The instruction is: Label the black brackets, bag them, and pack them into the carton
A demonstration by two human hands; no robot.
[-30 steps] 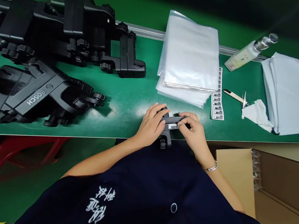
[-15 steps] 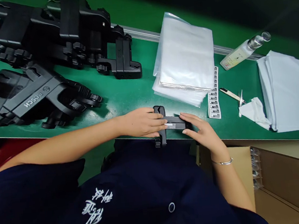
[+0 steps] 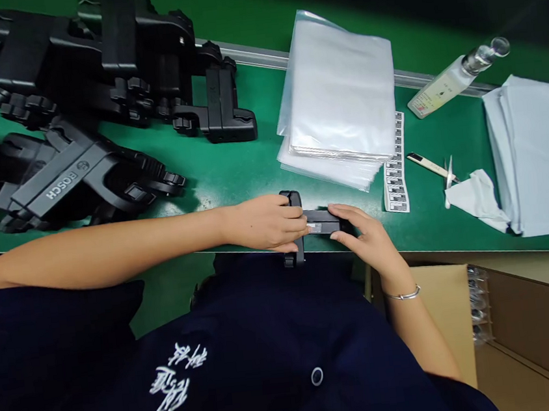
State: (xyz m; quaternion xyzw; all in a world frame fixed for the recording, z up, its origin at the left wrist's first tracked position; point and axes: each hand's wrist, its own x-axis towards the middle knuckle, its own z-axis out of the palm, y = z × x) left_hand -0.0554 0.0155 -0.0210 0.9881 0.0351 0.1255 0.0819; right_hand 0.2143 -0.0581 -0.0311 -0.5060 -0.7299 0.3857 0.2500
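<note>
Black bracket (image 3: 323, 215) at the near edge of the bench (image 3: 231, 171). Right hand (image 3: 375, 242): fingers clamped on its end. Left hand (image 3: 270, 223): fingers together beside the label (image 3: 315, 228) (grip hidden). Likely label-pressing; next move calls for steady bracing.

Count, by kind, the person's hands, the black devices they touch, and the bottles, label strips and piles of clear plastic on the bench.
Left hand and right hand: 2
Black device: 1
Bottle: 1
Label strip: 1
Clear plastic pile: 1
Total: 6
</note>
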